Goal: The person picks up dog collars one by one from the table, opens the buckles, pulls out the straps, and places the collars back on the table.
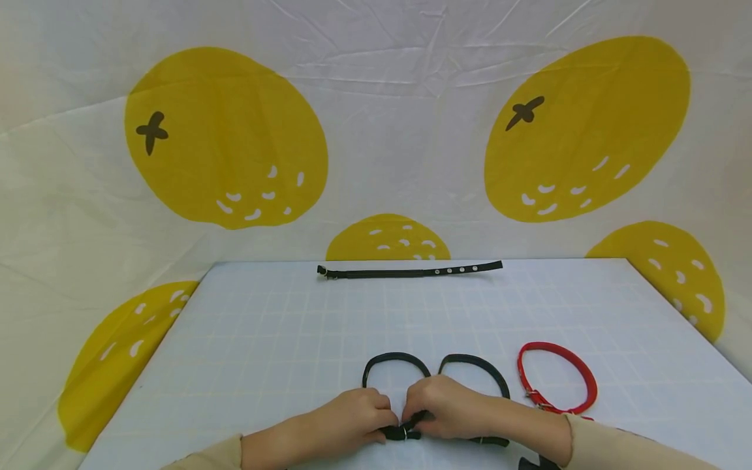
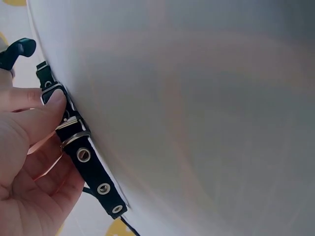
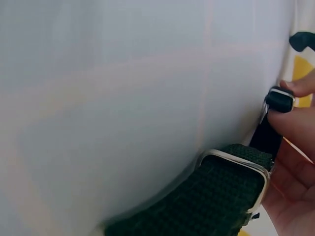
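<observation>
A dark collar (image 1: 396, 357) lies in a loop at the table's front, its metal buckle (image 1: 405, 432) between the two hands. The left hand (image 1: 351, 421) pinches this collar beside the buckle. In the left wrist view, thumb and finger grip the strap (image 2: 101, 179), whose metal-ringed holes show beyond a metal loop. On the buckle's other side, the right hand (image 1: 452, 408) pinches a dark strap piece; in the right wrist view its thumb lies against a small buckle (image 3: 280, 100). Partly behind the right hand is a second looped dark collar (image 1: 478, 361).
To the right lies a red collar (image 1: 581, 372), buckled into a loop. A straight black collar (image 1: 388, 273) with several ringed holes stretches along the table's back edge. Part of a black item (image 1: 529, 464) shows below the right sleeve. A patterned cloth (image 1: 405, 163) hangs behind the table.
</observation>
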The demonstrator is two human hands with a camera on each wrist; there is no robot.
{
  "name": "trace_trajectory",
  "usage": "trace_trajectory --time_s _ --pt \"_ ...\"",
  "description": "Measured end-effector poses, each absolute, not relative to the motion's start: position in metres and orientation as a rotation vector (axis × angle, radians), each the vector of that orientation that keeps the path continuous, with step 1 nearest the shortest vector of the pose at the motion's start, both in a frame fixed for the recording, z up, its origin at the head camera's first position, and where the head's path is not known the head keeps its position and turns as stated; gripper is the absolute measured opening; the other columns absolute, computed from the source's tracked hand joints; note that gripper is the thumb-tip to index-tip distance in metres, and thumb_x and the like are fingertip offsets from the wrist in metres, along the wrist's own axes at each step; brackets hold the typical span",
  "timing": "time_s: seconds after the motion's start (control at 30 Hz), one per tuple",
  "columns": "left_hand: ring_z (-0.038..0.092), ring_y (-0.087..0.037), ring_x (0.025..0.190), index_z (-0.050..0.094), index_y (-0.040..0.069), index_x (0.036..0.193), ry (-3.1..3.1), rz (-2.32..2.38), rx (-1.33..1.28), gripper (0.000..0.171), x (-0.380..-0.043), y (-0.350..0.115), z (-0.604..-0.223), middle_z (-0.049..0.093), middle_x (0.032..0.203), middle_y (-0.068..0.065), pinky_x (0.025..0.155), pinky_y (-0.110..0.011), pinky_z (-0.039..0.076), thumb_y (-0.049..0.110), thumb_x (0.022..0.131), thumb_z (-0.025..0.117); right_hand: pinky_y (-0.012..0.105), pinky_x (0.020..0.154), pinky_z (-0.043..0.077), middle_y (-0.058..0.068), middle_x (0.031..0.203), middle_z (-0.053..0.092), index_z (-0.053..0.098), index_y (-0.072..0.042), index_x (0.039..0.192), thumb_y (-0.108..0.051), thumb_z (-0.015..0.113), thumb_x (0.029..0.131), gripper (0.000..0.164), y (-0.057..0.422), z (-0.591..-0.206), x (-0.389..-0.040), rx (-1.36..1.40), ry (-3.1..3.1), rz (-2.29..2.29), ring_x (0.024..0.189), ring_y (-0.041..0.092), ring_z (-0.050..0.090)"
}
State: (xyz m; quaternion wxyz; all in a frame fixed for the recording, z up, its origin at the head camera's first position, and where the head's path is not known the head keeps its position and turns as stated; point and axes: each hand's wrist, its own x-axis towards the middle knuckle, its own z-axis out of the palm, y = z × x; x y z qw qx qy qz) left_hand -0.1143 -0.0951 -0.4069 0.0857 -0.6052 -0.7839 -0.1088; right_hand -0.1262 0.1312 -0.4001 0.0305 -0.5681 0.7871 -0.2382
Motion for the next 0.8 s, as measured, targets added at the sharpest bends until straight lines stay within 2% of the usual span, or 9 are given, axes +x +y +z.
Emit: trace_trajectory --time_s 0.17,0.4,0.8 --pt "0.049 0.0 0.071 0.066 0.015 0.089 -2.259 -0.299 -1.802 0.018 -0.115 -0.095 -0.408 0.057 0.08 0.01 0.067 -0.006 0.037 0.025 0.077 0.073 0.003 0.07 0.039 -0.01 0.08 0.063 0.071 -0.014 0.086 0.0 0.074 0.072 0.02 0.131 -0.401 -0.127 -1.799 2.445 -0.693 0.076 -0.005 0.052" --pt "0.052 -0.003 0.075 0.065 0.012 0.091 -2.161 -0.32 -1.755 0.017 -0.119 -0.097 -0.406 0.058 0.083 0.007 0.07 -0.009 0.042 0.019 0.079 0.073 0.005 0.073 0.041 -0.009 0.082 0.064 0.07 -0.013 0.087 0.0 0.073 0.074 0.019 0.135 -0.396 -0.132 -1.763 2.442 -0.767 0.079 -0.003 0.054" --pt "0.055 -0.002 0.082 0.065 0.01 0.098 -2.292 -0.644 -1.654 0.017 -0.125 -0.107 -0.377 0.06 0.09 0.006 0.077 -0.007 0.042 0.01 0.082 0.071 0.015 0.077 0.048 -0.007 0.095 0.066 0.069 -0.01 0.099 0.005 0.069 0.074 0.03 0.141 -0.37 -0.137 -1.654 2.492 -0.925 0.087 0.003 0.059"
